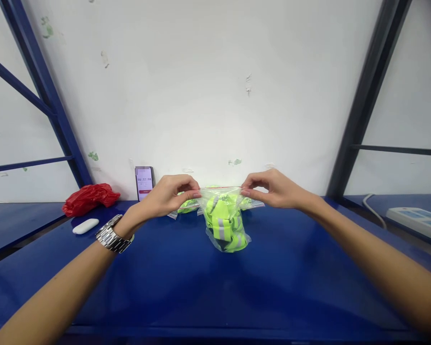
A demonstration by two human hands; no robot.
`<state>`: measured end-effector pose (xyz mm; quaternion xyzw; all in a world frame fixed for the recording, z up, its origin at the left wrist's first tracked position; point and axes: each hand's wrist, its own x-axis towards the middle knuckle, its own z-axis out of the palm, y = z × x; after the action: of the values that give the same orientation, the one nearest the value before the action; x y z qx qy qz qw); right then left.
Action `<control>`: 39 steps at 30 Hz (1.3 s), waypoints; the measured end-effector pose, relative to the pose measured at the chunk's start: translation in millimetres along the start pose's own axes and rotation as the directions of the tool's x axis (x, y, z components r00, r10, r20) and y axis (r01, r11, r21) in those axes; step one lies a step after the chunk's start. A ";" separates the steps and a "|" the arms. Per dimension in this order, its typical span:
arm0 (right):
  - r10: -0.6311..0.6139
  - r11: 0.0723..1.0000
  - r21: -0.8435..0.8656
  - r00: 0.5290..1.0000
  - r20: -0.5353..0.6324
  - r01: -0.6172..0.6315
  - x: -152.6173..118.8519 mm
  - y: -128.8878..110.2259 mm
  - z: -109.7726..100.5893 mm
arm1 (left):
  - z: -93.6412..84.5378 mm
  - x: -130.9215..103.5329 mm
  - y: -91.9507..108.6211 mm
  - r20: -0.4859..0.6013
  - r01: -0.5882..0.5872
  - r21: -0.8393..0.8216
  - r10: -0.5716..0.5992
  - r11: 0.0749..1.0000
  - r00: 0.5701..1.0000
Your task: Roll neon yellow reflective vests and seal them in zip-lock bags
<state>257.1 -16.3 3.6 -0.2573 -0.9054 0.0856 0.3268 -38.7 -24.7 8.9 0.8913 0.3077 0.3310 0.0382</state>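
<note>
Currently pinching the bag (221, 214) by both ends of its top edge, between thumb and fingers of left hand (173, 193) and right hand (271, 187). Located between both, on or just above the table (219, 297) (cannot tell which), with lime fabric (224, 226) inside, similar packets (188, 206) behind, and a phone (144, 184) to the left.

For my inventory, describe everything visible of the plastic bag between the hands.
The clear, crinkled plastic bag has a red line along its top edge. Bunched lime fabric with silver bands shows inside. The left hand and right hand pinch its top corners. It is upright; whether its bottom touches the blue table is unclear.
</note>
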 end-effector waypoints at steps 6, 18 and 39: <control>-0.095 0.993 -0.079 0.982 -0.160 0.083 -7.3 10.9 23.8 | 14.1 -9.7 -12.3 -0.005 0.025 -0.106 -0.026 0.994 1.000; -0.365 0.916 -0.300 0.864 -0.346 0.267 -21.6 14.4 53.2 | 37.2 -31.0 -25.6 -0.233 -0.193 0.117 0.216 0.974 0.948; -0.060 0.997 -0.063 0.973 -0.223 0.047 -23.6 -2.2 52.3 | 35.6 -31.7 -13.3 -0.097 -0.029 0.028 0.031 0.999 0.995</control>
<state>238.4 -29.8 -48.9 -0.2500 -0.8712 0.0212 0.4219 -42.6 -27.4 -40.4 0.8790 0.3001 0.3704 0.0063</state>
